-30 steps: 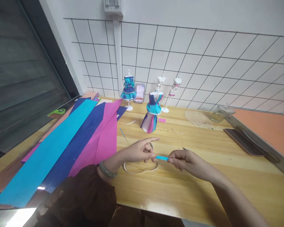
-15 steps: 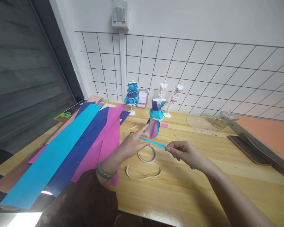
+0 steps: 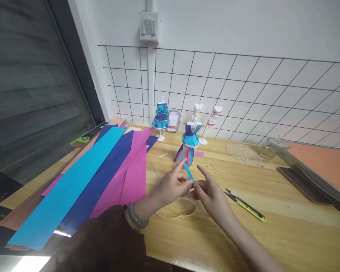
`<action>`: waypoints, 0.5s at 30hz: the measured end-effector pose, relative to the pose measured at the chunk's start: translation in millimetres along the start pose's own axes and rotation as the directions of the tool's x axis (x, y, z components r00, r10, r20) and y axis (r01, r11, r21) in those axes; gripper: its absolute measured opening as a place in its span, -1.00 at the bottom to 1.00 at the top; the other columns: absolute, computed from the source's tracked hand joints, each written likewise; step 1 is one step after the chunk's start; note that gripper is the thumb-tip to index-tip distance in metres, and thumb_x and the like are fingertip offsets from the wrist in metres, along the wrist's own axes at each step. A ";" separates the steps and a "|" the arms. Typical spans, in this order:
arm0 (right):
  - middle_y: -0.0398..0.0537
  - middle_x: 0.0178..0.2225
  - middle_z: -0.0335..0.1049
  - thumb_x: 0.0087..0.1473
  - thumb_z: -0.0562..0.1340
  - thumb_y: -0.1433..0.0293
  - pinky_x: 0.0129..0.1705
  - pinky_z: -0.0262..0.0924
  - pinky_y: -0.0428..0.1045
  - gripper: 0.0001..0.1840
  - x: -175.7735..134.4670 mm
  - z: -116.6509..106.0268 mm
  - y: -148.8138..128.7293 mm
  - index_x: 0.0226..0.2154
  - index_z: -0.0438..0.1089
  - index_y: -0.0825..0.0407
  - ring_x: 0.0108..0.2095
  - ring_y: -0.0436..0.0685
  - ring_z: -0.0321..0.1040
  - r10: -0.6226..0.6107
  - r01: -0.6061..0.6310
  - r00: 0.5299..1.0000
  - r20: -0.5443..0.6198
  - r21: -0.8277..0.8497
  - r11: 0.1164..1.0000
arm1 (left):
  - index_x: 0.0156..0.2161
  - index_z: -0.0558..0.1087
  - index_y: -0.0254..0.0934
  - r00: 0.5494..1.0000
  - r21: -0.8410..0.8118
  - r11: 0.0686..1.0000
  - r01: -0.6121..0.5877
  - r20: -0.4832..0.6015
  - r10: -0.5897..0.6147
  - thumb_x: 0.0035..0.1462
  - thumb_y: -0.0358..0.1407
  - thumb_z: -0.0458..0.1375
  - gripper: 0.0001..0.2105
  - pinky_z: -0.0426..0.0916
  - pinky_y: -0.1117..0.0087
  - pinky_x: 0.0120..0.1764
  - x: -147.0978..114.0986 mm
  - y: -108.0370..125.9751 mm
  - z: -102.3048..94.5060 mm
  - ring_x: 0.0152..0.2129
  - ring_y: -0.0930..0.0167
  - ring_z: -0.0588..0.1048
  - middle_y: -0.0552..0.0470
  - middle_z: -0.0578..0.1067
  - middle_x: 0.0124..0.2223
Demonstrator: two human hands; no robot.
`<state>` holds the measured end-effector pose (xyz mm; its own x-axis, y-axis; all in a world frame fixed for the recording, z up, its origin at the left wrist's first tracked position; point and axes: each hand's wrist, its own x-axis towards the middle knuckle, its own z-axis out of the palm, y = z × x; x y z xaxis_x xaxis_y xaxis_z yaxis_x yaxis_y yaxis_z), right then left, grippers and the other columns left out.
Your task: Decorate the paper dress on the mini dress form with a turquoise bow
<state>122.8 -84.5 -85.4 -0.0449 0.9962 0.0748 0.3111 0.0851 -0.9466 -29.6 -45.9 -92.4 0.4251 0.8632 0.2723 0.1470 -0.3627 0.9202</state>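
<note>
White wall (image 3: 243, 26), black wire grid (image 3: 243, 87)

A craft workshop: wooden workbench (image 3: 272, 241), coloured paper sheets (image 3: 82, 185), paper-dressed miniature mannequins (image 3: 190, 140), wire wall grid (image 3: 243, 94).

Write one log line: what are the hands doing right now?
left hand: pinching blue paper strip | right hand: pinching same strip | nearby: tape ring, snips, dressed mannequin

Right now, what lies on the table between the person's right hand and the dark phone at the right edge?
In the head view, yellow-handled snips lie on the table between the right hand and the phone; otherwise bare wood.
</note>
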 end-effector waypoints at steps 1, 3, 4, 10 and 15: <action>-0.06 -0.43 0.45 0.11 0.06 0.14 -0.32 0.34 0.08 -0.22 -1.3 4.2 1.2 0.26 -0.21 0.12 -0.45 0.11 0.45 -0.046 0.044 0.999 -0.013 -0.079 0.996 | 0.29 -0.11 -0.24 1.000 -0.002 1.000 0.021 0.003 -0.021 0.11 -0.27 0.12 -0.30 0.34 0.39 -0.19 -0.3 0.0 0.4 -0.37 0.44 0.50 0.08 0.55 -0.33; -0.08 -0.47 0.45 0.15 0.02 0.20 -0.34 0.32 0.07 -0.25 -3.0 10.3 2.5 0.27 -0.27 0.12 -0.47 0.13 0.44 -0.108 0.102 0.994 -0.016 -0.222 0.970 | 0.29 -0.10 -0.24 0.998 -0.001 0.998 0.062 -0.004 -0.062 0.10 -0.26 0.13 -0.28 0.35 0.38 -0.21 -0.4 -0.3 0.4 -0.39 0.43 0.50 0.06 0.55 -0.32; -0.07 -0.48 0.46 0.16 0.00 0.22 -0.36 0.31 0.06 -0.26 -3.5 12.4 2.9 0.28 -0.29 0.12 -0.47 0.13 0.43 -0.121 0.113 0.993 -0.014 -0.266 0.957 | 0.29 -0.11 -0.24 0.997 -0.007 0.997 0.079 -0.010 -0.079 0.09 -0.25 0.14 -0.27 0.36 0.38 -0.22 -0.3 -0.5 0.2 -0.39 0.43 0.50 0.05 0.56 -0.32; 0.04 -0.38 0.52 0.16 -0.02 0.28 -0.39 0.29 0.05 -0.24 -3.1 18.0 5.6 0.29 -0.40 0.11 -0.47 0.17 0.45 -0.145 0.136 0.989 0.009 -0.410 0.902 | 0.31 -0.20 -0.24 0.990 -0.128 0.982 0.142 0.003 -0.143 0.08 -0.28 0.14 -0.22 0.37 0.38 -0.29 0.8 -4.4 1.3 -0.41 0.43 0.51 0.00 0.55 -0.30; 0.06 -0.46 0.51 0.12 -0.04 0.34 -0.45 0.26 0.06 -0.20 -1.3 18.9 7.8 0.28 -0.46 0.22 -0.48 0.24 0.45 -0.180 0.168 0.983 0.034 -0.558 0.813 | 0.31 -0.26 -0.25 0.988 -0.192 0.970 0.146 0.080 -0.133 0.09 -0.34 0.11 -0.21 0.34 0.40 -0.31 0.5 -11.6 4.3 -0.41 0.45 0.49 0.00 0.55 -0.30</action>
<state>107.3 -85.5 -98.9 -0.1320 0.9634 0.2332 0.7747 0.2470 -0.5821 -27.2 -42.8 -104.1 0.4719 0.8729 0.1241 0.0333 -0.1583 0.9868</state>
